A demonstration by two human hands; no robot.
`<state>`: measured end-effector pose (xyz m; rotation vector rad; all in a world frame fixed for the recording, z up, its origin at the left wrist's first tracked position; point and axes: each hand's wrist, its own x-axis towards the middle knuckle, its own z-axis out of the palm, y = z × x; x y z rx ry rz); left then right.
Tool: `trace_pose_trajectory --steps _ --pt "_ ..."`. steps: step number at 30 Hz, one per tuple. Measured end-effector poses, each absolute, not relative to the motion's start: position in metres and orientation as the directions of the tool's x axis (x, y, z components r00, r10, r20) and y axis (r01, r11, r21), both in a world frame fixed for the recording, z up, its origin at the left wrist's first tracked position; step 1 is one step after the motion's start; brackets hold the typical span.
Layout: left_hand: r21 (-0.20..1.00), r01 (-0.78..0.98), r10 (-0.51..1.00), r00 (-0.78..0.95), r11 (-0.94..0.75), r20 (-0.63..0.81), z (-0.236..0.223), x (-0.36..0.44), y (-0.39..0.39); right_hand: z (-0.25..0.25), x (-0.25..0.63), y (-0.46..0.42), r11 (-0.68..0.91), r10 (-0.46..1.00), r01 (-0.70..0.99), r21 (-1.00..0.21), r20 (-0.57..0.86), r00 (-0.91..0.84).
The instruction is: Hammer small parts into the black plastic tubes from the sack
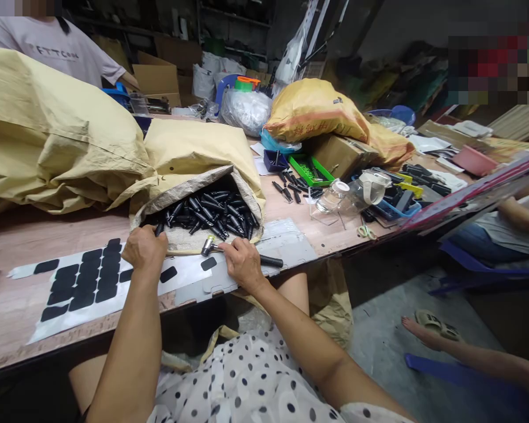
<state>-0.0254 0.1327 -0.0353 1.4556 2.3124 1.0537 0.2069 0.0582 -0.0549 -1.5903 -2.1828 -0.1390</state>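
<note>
An open paper sack (198, 244) lies on its side on the table, its mouth facing me and full of black tapered pieces (211, 211). At the left corner of that mouth, my left hand (145, 248) is closed, with the end of one black piece (159, 228) showing at its fingers. My right hand (243, 262) grips a small hammer by its shaft. The hammer's metal head (208, 245) points left in front of the sack, and its black handle (271, 261) sticks out to the right. Black rounded stickers (88, 276) on white backing lie left of my left hand.
A large tan sack (57, 135) fills the left. At the right stand a green tray (311, 170), a clear jug (332, 197), scissors (365, 232) and a blue bin (394, 208). Yellow sacks (317, 111) rest behind. One person (66, 53) is across the table; another sits right.
</note>
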Motion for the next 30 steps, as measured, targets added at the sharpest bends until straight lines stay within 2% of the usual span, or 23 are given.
trace_pose_trajectory --steps 3,5,8,10,17,20,25,30 --pt "0.653 0.730 0.826 -0.485 0.202 0.287 -0.023 -0.020 0.105 -0.055 0.207 0.058 0.334 0.884 0.924 -0.185 0.401 -0.239" --pt "0.668 0.740 0.843 -0.410 0.084 0.349 -0.018 -0.016 0.084 -0.056 0.208 0.057 0.334 0.886 0.919 -0.209 0.403 -0.230" --pt "0.696 0.701 0.930 -0.136 -0.153 0.342 -0.026 -0.008 0.059 -0.059 0.211 0.057 0.330 0.888 0.909 -0.254 0.411 -0.208" --pt "0.707 0.667 0.953 0.013 -0.234 0.302 -0.038 -0.002 0.050 -0.060 0.212 0.058 0.321 0.888 0.906 -0.276 0.421 -0.186" --pt "0.690 0.680 0.957 0.060 -0.246 0.283 -0.062 0.006 0.047 -0.058 0.217 0.060 0.299 0.890 0.892 -0.339 0.436 -0.132" --pt "0.706 0.667 0.961 0.054 -0.238 0.272 -0.061 0.006 0.048 -0.052 0.221 0.053 0.326 0.881 0.840 -0.434 0.462 -0.103" --pt "0.711 0.677 0.973 0.032 -0.191 0.231 -0.061 0.008 0.050 -0.038 0.219 0.033 0.419 0.872 0.659 -0.625 0.478 -0.101" --pt "0.727 0.666 0.979 0.022 -0.166 0.203 -0.061 0.009 0.052 -0.032 0.213 0.019 0.423 0.888 0.643 -0.638 0.431 -0.157"
